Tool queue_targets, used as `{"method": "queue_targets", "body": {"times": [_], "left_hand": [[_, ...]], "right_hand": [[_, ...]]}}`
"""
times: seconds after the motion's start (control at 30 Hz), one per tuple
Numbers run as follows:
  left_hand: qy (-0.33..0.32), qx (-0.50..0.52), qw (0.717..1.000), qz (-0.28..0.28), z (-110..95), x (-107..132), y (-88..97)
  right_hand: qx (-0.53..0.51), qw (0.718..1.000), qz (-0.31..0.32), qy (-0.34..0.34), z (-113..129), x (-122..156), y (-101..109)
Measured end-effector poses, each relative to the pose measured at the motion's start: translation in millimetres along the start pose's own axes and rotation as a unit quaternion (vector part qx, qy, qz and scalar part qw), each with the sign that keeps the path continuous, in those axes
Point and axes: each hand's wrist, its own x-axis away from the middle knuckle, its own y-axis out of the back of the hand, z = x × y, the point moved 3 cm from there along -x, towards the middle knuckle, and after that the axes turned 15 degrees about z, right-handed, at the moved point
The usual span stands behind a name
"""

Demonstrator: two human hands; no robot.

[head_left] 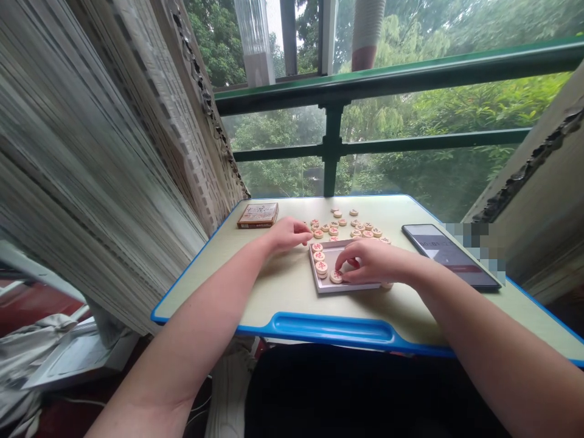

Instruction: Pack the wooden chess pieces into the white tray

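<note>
A shallow grey box tray [314, 272] lies on the small table [283, 286], with three round wooden chess pieces lined along its left side and one [336, 277] at its near edge. My right hand [371, 261] rests over the tray, fingers curled and pinched on a piece near that near edge. My left hand [289, 233] sits just left of the tray's far corner, fingers closed at the edge of a loose pile of chess pieces [351, 226]; what it holds is hidden.
A brown box lid [258, 215] lies at the far left of the table. A dark phone [449, 254] lies at the right. The table has a blue rim [333, 330]. Curtains hang left and right; a green window rail runs behind.
</note>
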Motion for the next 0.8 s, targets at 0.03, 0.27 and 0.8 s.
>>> {"method": "queue_targets", "body": {"times": [0.03, 0.27, 0.8], "left_hand": [[0.000, -0.003, 1.000, 0.000, 0.4, -0.4, -0.2], [-0.001, -0.020, 1.000, -0.005, 2.2, -1.3, -0.1], [0.003, -0.016, 1.000, 0.006, 3.3, -0.7, -0.1]], "right_hand": [[-0.001, 1.000, -0.005, 0.005, 0.2, -0.7, -0.5], [-0.015, 1.000, -0.023, 0.009, -2.2, -3.4, -1.9], [-0.018, 0.999, -0.009, 0.027, -3.2, -7.6, -5.5]]}}
